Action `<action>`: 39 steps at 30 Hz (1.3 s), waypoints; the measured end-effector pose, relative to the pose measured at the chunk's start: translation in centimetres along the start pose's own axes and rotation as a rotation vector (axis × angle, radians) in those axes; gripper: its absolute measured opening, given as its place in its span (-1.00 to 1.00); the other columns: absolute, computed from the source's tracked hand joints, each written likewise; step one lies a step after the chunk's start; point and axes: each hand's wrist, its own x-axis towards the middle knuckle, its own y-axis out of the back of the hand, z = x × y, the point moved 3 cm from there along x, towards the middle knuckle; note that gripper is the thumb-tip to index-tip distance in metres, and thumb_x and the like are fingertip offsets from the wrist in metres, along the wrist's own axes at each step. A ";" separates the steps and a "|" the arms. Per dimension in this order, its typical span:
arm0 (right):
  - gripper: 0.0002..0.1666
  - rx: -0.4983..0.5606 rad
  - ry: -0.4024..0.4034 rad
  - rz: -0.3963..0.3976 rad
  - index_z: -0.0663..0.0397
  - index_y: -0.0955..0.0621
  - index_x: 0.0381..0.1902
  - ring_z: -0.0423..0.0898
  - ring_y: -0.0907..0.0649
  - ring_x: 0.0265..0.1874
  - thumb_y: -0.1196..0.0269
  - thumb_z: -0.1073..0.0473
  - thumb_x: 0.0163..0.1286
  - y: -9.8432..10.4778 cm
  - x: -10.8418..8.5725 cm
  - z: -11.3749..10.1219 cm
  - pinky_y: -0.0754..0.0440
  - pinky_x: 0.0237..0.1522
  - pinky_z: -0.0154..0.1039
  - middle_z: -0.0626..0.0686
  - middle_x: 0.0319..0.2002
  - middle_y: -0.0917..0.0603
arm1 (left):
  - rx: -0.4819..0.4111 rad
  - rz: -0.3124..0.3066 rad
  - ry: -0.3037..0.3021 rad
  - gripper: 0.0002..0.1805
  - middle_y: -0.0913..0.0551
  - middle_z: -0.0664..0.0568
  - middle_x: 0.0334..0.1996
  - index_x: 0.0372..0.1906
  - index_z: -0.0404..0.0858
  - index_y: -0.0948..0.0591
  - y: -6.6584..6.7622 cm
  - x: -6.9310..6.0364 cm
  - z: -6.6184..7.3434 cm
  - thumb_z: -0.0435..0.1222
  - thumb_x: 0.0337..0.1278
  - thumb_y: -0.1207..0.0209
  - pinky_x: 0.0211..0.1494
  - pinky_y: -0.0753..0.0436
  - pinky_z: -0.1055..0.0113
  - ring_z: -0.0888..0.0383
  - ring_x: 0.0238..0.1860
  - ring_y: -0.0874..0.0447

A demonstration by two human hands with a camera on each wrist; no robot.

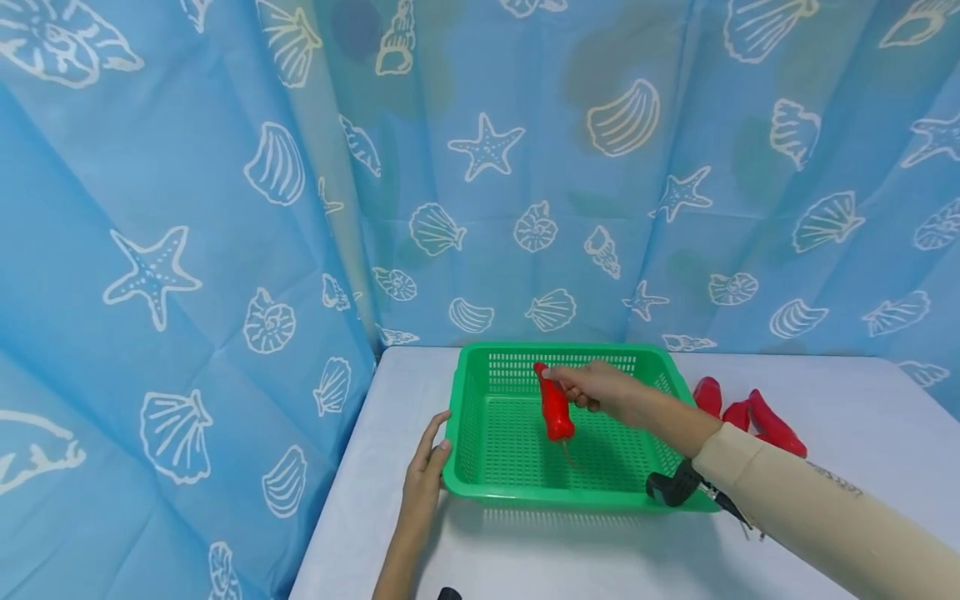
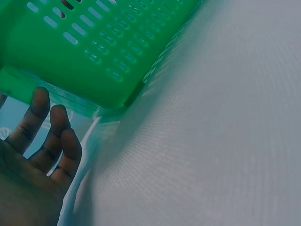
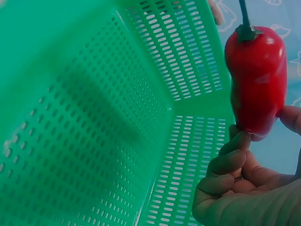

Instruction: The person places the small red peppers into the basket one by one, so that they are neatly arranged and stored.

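Over the green plastic basket (image 1: 540, 497), my right hand (image 1: 600, 388) pinches a red pepper (image 1: 556, 412) by its tapered end. The pepper hangs with its thin stem pointing down, above the basket's perforated floor. In the right wrist view, thumb and fingertips grip the end of the pepper (image 3: 258, 80), and its green stem shows at the other end. My left hand (image 1: 424, 479) rests against the left side of the basket, thumb and forefinger at the rim. The left wrist view shows the other fingers (image 2: 40, 106) loosely bent beside the basket wall (image 2: 70, 66).
Several red peppers (image 1: 776, 427) lie on the white table (image 1: 840, 417) to the right of the basket, partly behind my right arm. A black wrist device (image 1: 675, 483) overlaps the basket's front right corner. A blue shell-patterned curtain (image 1: 525, 275) stands behind and to the left.
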 end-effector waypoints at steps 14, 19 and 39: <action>-0.48 -0.075 -0.044 -0.049 0.06 -0.39 -0.60 -0.16 -0.23 -0.62 -0.27 -0.12 0.40 -1.0 3.5 -0.2 -0.14 -0.49 -0.26 -0.05 -0.66 -0.30 | 0.000 0.003 -0.013 -0.50 -0.57 0.01 -0.41 0.50 0.12 -0.31 -0.2 0.0 0.5 -0.03 0.57 0.07 -0.31 -0.56 0.32 0.17 -0.43 -0.55; -0.48 -0.070 -0.047 -0.072 0.07 -0.40 -0.60 -0.15 -0.22 -0.62 -0.26 -0.11 0.42 -1.6 4.4 0.3 -0.14 -0.49 -0.25 -0.04 -0.65 -0.30 | 0.006 0.001 -0.023 -0.48 -0.62 -0.05 -0.30 0.49 0.18 -0.32 -0.3 0.2 -0.2 0.05 0.53 0.04 -0.25 -0.57 0.28 0.14 -0.35 -0.57; -0.45 -0.143 -0.061 -0.027 0.06 -0.41 -0.68 -0.15 -0.24 -0.67 -0.31 -0.12 0.36 -4.6 7.6 1.6 -0.18 -0.49 -0.23 -0.04 -0.69 -0.36 | 0.008 -0.007 0.023 -0.49 -0.65 -0.13 -0.07 0.49 0.23 -0.30 0.1 -0.3 0.1 0.06 0.55 0.08 -0.13 -0.57 0.25 0.11 -0.22 -0.60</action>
